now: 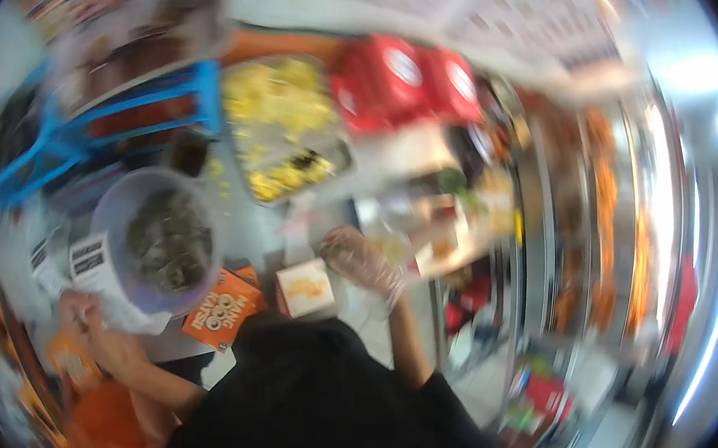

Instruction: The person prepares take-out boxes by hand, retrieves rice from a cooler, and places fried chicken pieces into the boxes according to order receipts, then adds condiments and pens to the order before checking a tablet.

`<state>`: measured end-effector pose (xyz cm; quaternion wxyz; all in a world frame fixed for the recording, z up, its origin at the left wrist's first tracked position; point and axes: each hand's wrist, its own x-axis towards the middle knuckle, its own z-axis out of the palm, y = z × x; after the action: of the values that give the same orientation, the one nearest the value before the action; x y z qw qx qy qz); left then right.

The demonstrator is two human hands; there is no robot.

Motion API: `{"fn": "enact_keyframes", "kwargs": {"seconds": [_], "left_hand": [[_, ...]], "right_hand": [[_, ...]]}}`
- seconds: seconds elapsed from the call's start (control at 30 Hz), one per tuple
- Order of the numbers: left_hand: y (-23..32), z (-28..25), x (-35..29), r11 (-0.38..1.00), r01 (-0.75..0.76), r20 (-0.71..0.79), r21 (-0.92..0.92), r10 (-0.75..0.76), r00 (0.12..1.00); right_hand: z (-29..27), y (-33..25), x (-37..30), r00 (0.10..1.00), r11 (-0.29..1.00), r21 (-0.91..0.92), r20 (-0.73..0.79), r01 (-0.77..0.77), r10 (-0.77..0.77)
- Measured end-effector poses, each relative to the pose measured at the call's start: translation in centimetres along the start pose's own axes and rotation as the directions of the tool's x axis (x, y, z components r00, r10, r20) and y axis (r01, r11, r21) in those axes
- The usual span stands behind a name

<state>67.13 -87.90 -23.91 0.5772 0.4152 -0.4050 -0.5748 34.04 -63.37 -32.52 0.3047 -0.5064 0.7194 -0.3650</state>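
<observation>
My left hand [90, 323] is low on the left, next to printed white paper slips [102, 271]. Blur hides whether its fingers grip a slip. Behind it stands a pale purple tub [116, 203] with dark, glossy pieces inside. My right hand [359, 263], in a clear plastic glove, is over the counter just right of centre. Its fingers look bent but are smeared, and I cannot make out anything in them. Near it lies a small white box [306, 288] with a yellow-orange picture. An orange printed packet [223, 308] rests between the tub and my body.
A metal tray [298, 139] of yellow pieces lies at the back, with red boxes [387, 83] beside it. A blue rack [206, 99] stands at the far left. Orange items hang in a lit cabinet [582, 221] on the right. Orange cloth [106, 420] shows at lower left.
</observation>
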Motion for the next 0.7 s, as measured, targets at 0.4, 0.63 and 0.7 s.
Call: {"fn": "enact_keyframes", "kwargs": {"seconds": [0.4, 0.63, 0.7], "left_hand": [[-0.3, 12.7, -14.1, 0.959, -0.109, 0.535, 0.263, -0.051, 0.843], [-3.1, 20.7, -27.7, 0.899, -0.403, 0.892, 0.171, 0.032, 0.451], [-3.8, 23.6, -33.7, 0.906, -0.389, 0.929, 0.164, -0.008, 0.371]], "right_hand": [[-19.0, -3.0, -29.1, -0.467, 0.967, -0.151, -0.853, -0.206, -0.233], [2.4, 22.3, -24.2, 0.344, 0.901, 0.150, -0.888, -0.408, 0.303], [3.4, 15.2, -30.1, 0.534, 0.821, 0.159, -0.689, -0.548, 0.490]]}}
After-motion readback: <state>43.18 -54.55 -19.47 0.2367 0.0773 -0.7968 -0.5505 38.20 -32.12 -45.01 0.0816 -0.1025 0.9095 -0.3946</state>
